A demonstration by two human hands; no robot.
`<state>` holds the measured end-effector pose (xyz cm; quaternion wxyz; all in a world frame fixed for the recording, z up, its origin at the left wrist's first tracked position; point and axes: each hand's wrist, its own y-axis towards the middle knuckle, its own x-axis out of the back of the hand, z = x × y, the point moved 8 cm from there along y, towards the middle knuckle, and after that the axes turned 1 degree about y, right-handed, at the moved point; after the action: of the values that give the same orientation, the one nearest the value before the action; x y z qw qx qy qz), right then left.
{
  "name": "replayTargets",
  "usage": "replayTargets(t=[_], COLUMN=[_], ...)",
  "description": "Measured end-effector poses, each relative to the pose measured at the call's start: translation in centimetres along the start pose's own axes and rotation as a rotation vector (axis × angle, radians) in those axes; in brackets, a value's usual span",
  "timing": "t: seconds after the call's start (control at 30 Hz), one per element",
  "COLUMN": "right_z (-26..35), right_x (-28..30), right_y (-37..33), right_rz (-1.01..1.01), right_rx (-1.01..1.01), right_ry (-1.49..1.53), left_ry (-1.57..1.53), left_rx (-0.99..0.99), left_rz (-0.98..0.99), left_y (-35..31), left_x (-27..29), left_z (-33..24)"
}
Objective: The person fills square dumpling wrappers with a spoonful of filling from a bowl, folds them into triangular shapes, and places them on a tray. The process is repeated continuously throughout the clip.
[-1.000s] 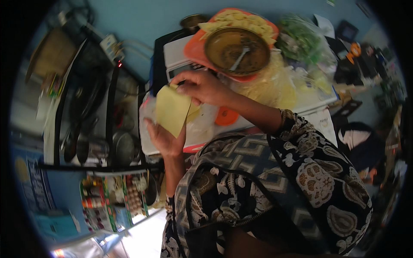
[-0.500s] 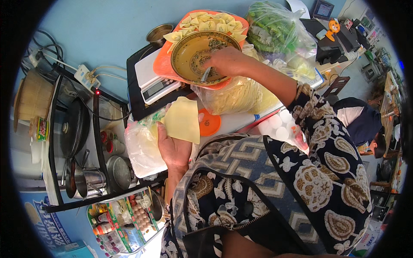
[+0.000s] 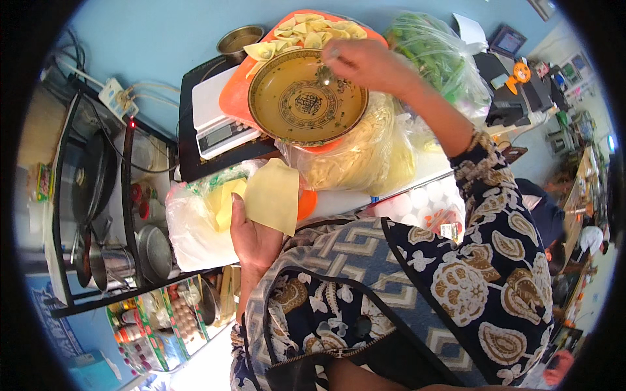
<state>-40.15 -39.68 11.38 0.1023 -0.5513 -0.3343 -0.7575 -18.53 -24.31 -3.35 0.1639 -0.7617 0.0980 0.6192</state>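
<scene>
A square sheet of pale yellow dough, a wonton wrapper (image 3: pixel 272 197), lies across the fingers of my left hand (image 3: pixel 255 242), with the thumb along its left edge. Beyond it stands a wide bowl (image 3: pixel 277 107) with a patterned yellow-brown inside and small scraps on its right wall. Over the bowl's upper right rim, my right hand (image 3: pixel 365 64) is closed on a slim metal utensil, apparently a spoon (image 3: pixel 325 77); its tip is blurred. Folded wontons (image 3: pixel 313 29) crowd the orange tray (image 3: pixel 236 98) behind and beneath the bowl.
A white digital scale (image 3: pixel 225 133) sits left of the bowl. More wrappers lie in an open plastic bag (image 3: pixel 195 228) beside my left hand. Bagged noodles (image 3: pixel 365 150), bagged greens (image 3: pixel 424 55) and a carton of white eggs (image 3: pixel 417 205) are to the right. A pan rack (image 3: pixel 98 195) stands left.
My right hand has lifted from inside the bowl toward its upper right rim, uncovering the bowl's bottom. The wrapper stays in my left hand. The whole view has shifted slightly.
</scene>
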Motion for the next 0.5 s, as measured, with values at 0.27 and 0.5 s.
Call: replayTargets(t=[0.27, 0.5], right_z=[-1.6, -3.5], right_x=[0.1, 1.4], right_y=[-3.6, -4.7], right_rz=[-0.031, -0.104], right_rx=[0.189, -0.002], right_ry=[-0.058, 0.242], left_ry=[0.030, 0.047], left_rx=[0.017, 0.041], left_rz=[-0.042, -0.052], left_y=[1.1, 1.3], left_x=[-0.2, -1.4], left_z=[1.5, 2.4])
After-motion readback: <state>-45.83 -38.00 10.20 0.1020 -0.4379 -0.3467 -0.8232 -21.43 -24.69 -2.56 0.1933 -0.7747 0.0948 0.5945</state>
